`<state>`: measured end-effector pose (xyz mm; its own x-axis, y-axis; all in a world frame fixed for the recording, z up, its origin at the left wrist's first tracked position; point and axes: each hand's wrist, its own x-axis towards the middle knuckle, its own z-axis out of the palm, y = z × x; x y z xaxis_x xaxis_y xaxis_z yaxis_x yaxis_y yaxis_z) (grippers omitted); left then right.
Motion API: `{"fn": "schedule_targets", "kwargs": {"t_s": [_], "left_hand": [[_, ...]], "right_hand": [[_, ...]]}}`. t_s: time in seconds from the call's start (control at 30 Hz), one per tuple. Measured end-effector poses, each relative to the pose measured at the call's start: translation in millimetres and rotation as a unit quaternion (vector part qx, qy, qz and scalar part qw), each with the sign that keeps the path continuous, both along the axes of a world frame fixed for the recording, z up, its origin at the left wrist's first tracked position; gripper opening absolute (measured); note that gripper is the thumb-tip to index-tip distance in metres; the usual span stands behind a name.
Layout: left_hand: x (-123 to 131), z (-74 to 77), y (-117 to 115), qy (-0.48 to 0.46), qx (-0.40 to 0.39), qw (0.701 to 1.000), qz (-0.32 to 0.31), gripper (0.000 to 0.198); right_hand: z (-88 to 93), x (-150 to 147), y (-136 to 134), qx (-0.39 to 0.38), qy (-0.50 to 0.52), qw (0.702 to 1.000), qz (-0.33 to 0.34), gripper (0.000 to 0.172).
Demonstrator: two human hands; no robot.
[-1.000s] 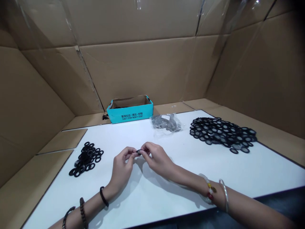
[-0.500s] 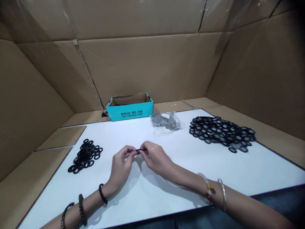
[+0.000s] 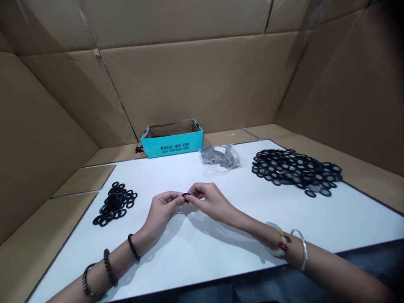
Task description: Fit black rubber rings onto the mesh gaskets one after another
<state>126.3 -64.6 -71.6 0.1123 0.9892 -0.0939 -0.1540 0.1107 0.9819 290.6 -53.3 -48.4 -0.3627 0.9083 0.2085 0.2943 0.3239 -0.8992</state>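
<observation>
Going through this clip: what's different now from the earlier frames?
The left hand and right hand have uncurled into a flatter pinch, still holding the small black ring between them; nothing was taken or let go. The view tipped slightly downward. The small pile, large pile, plastic bag and teal box stayed put.

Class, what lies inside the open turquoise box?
The turquoise box shows brown inner walls and something dark low inside; its front wall covers the bottom, so the contents stay hidden.

Black ring [image 3: 186,195] — left hand [image 3: 161,210], right hand [image 3: 211,201]
</observation>
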Motion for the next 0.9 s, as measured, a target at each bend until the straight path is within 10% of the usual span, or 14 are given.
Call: {"fn": "schedule_targets", "kwargs": {"t_s": [0.33,0.6,0.9], "left_hand": [[4.2,1.4,-2.6,0.068,0.038,0.996,-0.034,0.018],[2.0,0.6,-6.7,0.3,0.158,0.938,-0.072,0.015],[-1.7,0.4,-6.0,0.346,0.172,0.922,-0.027,0.012]], "right_hand": [[-18.2,-0.5,11.2,-0.125,0.102,0.985,0.064,0.021],[-13.6,-6.7,-6.3,0.101,-0.033,0.994,0.001,0.014],[-21.5,-8.5,-7.8,0.131,-0.076,0.988,-0.017,0.013]]}}
